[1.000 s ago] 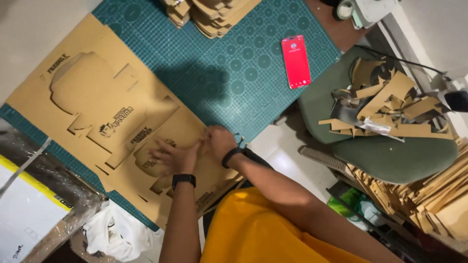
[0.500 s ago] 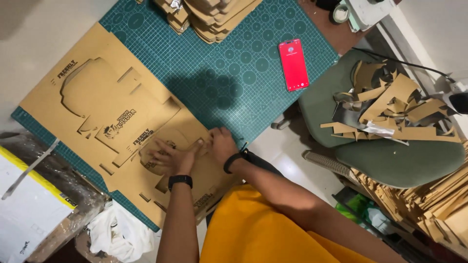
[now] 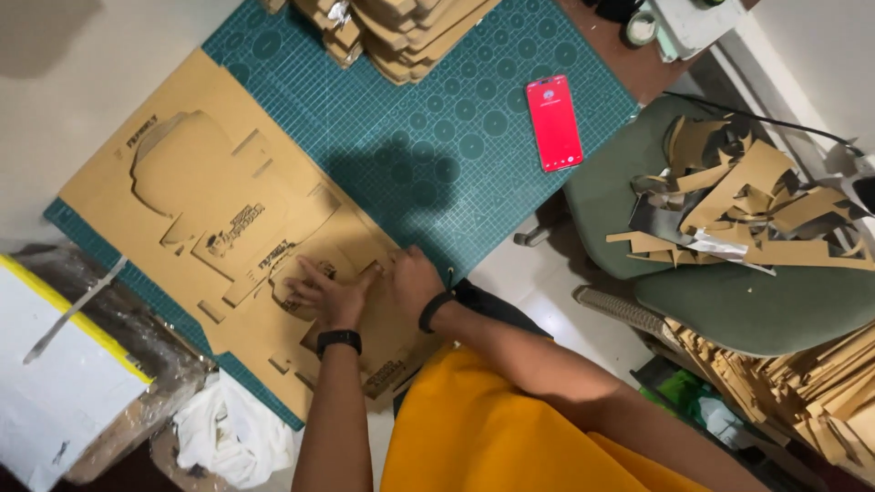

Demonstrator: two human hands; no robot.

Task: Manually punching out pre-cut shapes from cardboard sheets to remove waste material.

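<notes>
Brown die-cut corrugated cardboard sheet, flat and printed with dark marks, is spread across the teal gridded cutting mat, and its near end is pressed down by both hands. The left hand is laid palm-down on the sheet with its fingers spread and straight, nothing being gripped; a black wristband is worn on that wrist. The right hand is set flat just beside it, fingers extended toward the left hand and resting on the cardboard, with a second black band worn at the wrist; nothing is clasped in it either. At the far edge of the mat a stack of folded brown cardboard pieces is piled. A red rectangular phone is laid face-up on the mat, well apart from the hands. To the right, a green cushioned chair is loaded with loose brown and grey cardboard offcuts. More brown cardboard strips are heaped below the chair. At the lower left a white box with a yellow edge is seen, and a crumpled white plastic bag lies beside it. An orange garment is worn by the person.
</notes>
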